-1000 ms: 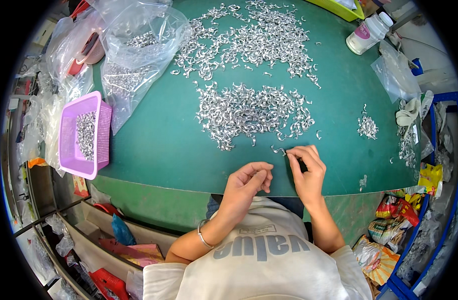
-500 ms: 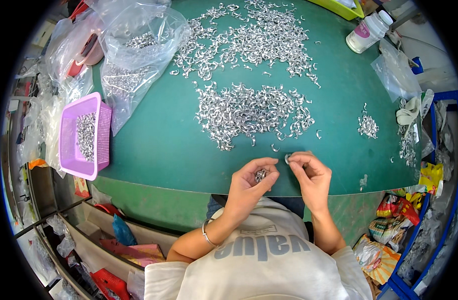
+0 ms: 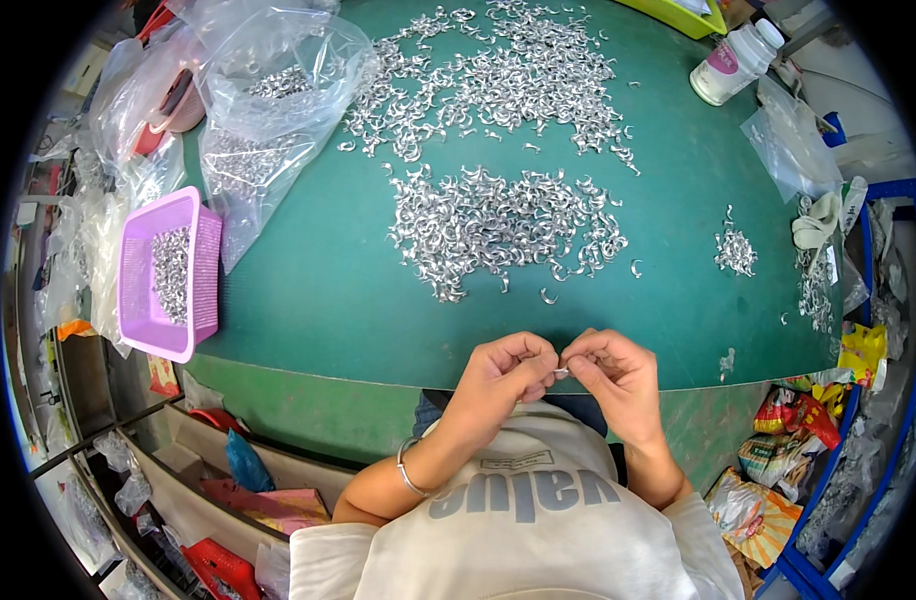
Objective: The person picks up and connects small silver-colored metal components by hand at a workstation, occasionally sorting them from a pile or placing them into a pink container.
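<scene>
My left hand (image 3: pixel 506 376) and my right hand (image 3: pixel 618 378) meet at the table's near edge, fingertips almost touching. Between them shows a small curved silvery metal piece (image 3: pixel 561 372), pinched by my right fingers and touching or close to the left thumb and forefinger. The other left fingers are curled, hiding the palm. Just beyond my hands lies a dense heap of the same curved metal pieces (image 3: pixel 498 225) on the green tabletop (image 3: pixel 308 310). A wider spread of pieces (image 3: pixel 538 70) covers the far part of the table.
At the left stands a purple basket (image 3: pixel 203 280) with metal pieces inside; behind it, a clear plastic bag (image 3: pixel 268 150) holds more. A small pile (image 3: pixel 736 252) lies at the right. A white bottle (image 3: pixel 735 65) stands far right, near a yellow-green tray (image 3: pixel 683 18).
My hands have come together and nearer to my body. The right hand's piece has moved to the left fingertips, and the left hand has closed so the pieces in its palm no longer show.
</scene>
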A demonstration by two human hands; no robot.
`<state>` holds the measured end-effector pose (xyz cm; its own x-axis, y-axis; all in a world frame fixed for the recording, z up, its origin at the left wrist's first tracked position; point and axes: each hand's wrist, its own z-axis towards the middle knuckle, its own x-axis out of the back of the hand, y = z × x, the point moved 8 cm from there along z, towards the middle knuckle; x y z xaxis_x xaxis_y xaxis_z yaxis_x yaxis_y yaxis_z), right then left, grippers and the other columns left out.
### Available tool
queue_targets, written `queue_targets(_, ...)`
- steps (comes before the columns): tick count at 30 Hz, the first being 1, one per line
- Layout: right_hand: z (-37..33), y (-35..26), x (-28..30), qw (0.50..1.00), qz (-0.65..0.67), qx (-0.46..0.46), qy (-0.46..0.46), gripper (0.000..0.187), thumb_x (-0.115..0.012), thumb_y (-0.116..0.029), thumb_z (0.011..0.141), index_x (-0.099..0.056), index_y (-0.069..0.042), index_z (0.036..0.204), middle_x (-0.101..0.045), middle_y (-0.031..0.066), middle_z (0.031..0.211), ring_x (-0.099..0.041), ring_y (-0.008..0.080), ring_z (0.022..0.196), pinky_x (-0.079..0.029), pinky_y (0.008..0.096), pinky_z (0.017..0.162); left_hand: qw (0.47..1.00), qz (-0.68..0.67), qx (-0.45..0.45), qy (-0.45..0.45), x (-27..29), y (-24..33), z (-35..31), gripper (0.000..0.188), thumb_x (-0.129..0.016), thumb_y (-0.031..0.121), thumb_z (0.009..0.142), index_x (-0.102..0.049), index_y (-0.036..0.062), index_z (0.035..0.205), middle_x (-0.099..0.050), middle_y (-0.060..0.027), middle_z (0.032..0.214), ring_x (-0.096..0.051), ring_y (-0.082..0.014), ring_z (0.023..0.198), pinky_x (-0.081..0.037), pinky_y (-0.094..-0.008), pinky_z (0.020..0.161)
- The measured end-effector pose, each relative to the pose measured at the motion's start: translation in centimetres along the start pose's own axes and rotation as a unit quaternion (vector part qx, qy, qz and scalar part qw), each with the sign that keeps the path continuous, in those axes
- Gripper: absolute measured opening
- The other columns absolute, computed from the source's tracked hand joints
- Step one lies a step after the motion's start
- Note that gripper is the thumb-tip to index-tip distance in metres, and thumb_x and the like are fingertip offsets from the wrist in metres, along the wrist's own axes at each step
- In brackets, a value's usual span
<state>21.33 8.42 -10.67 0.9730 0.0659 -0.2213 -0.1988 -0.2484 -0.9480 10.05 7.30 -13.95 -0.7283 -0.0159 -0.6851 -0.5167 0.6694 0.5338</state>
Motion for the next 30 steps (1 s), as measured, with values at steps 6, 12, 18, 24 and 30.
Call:
queue_targets(6, 4.4, -3.5, 2.6, 0.855, -0.471, 0.179, 0.121, 0.029, -0.065, -0.006, 0.073, -0.057, -0.001, 0.1, -0.055, 0.0107, 0.105, -0.052, 0.0236, 0.096, -0.041, 0.0322, 0.077, 0.991, -0.12, 0.002, -0.063, -0.9, 0.0, 0.8, 0.011, -0.048, 0.011, 0.087, -0.053, 0.0014, 0.084, -0.056, -0.0075, 0.076, -0.046, -0.0103, 0.059, -0.037, -0.0224, 0.052)
queue_targets(12, 5.4, -2.0, 1.2, 0.758, -0.604, 0.235, 0.067, 0.033, -0.06, -0.005, 0.074, -0.055, -0.004, 0.106, -0.046, 0.0107, 0.123, -0.041, 0.0322, 0.114, -0.033, 0.041, 0.089, 0.999, -0.05, -0.014, -0.008, -0.7, 0.1, 1.5, 0.012, -0.046, 0.009, 0.088, -0.054, 0.0003, 0.09, -0.06, -0.0122, 0.084, -0.058, -0.0155, 0.071, -0.049, -0.0251, 0.065)
queue_targets(18, 3.3, -1.6, 1.7, 0.787, -0.522, 0.329, -0.02, 0.017, -0.061, 0.003, 0.067, -0.062, -0.002, 0.083, -0.06, 0.0078, 0.099, -0.053, 0.0262, 0.101, -0.039, 0.0388, 0.082, 0.998, -0.027, -0.054, 0.005, 0.0, 0.1, 2.2, 0.011, -0.048, 0.005, 0.086, -0.054, -0.0004, 0.094, -0.058, -0.0077, 0.084, -0.056, -0.0133, 0.075, -0.047, -0.0251, 0.067)
queue_targets(24, 3.8, -3.1, 5.5, 0.875, -0.411, 0.246, 0.074, 0.012, -0.067, 0.0, 0.067, -0.062, -0.001, 0.078, -0.061, 0.0091, 0.083, -0.056, 0.0253, 0.083, -0.04, 0.0346, 0.078, 0.997, -0.03, -0.055, 0.04, 0.2, -0.4, 2.4, 0.012, -0.049, 0.006, 0.087, -0.054, -0.0003, 0.095, -0.052, -0.0038, 0.075, -0.047, -0.0092, 0.066, -0.041, -0.0222, 0.059)
queue_targets(30, 6.5, -3.7, 3.4, 0.832, -0.476, 0.271, 0.084, 0.019, -0.066, -0.004, 0.069, -0.061, -0.003, 0.088, -0.058, 0.0089, 0.085, -0.051, 0.0255, 0.081, -0.039, 0.0344, 0.072, 0.998, -0.06, 0.025, 0.011, -0.5, -1.2, 1.8, 0.017, -0.045, 0.014, 0.091, -0.054, 0.0015, 0.097, -0.038, 0.0013, 0.059, -0.03, -0.005, 0.049, -0.026, -0.0186, 0.042)
